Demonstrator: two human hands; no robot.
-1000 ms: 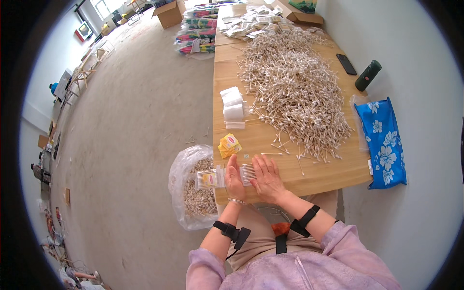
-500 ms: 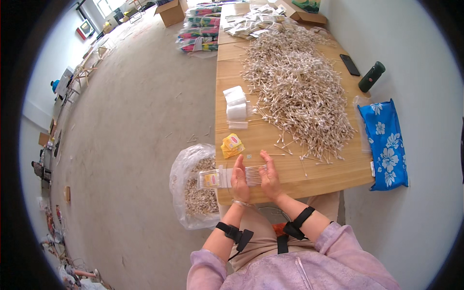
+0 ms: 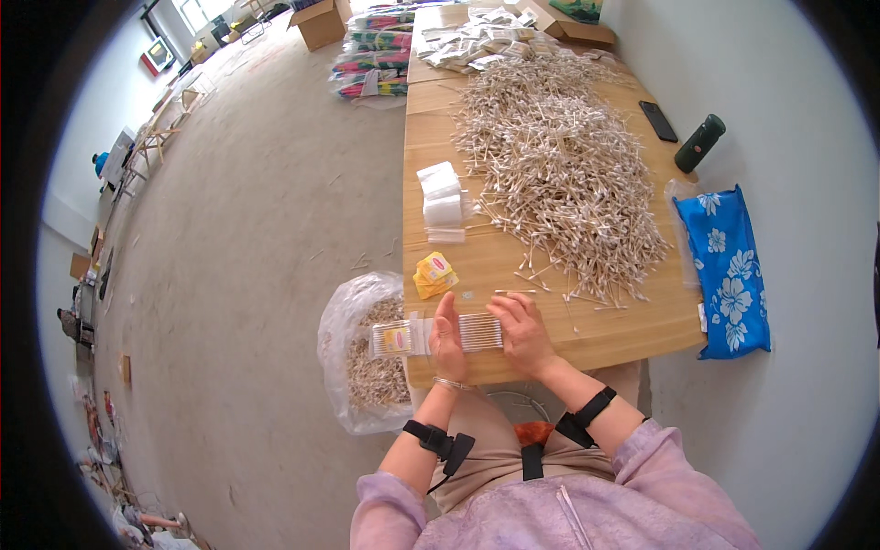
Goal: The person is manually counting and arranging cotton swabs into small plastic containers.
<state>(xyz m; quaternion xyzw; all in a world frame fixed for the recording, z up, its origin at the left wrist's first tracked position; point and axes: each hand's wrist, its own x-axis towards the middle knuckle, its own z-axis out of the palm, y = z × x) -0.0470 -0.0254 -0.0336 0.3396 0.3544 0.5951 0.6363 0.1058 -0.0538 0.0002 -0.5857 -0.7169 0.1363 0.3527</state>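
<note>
A flat row of cotton swabs (image 3: 480,332) lies side by side near the table's front edge. My left hand (image 3: 446,341) stands on its edge at the left of this row, fingers stretched out and held upright. At the row's right end, my right hand (image 3: 524,335) rests with bent fingers a little apart, its fingertips touching the swabs' side. Left of my left hand sits a clear bag of swabs with a yellow card (image 3: 394,340), reaching past the table edge. Beyond the hands are a small stack of yellow cards (image 3: 435,274) and a loose swab.
A big heap of loose swabs (image 3: 568,174) covers the table's middle. Empty clear bags (image 3: 443,202) lie at its left. A phone (image 3: 658,121), a dark green bottle (image 3: 700,144) and a blue flowered pack (image 3: 731,275) line the right. A plastic sack of swabs (image 3: 353,367) stands left below.
My right hand has gone from upright, stretched fingers to bent fingers at the row's right end. The left hand stays at the row's left. The view has shifted slightly.
</note>
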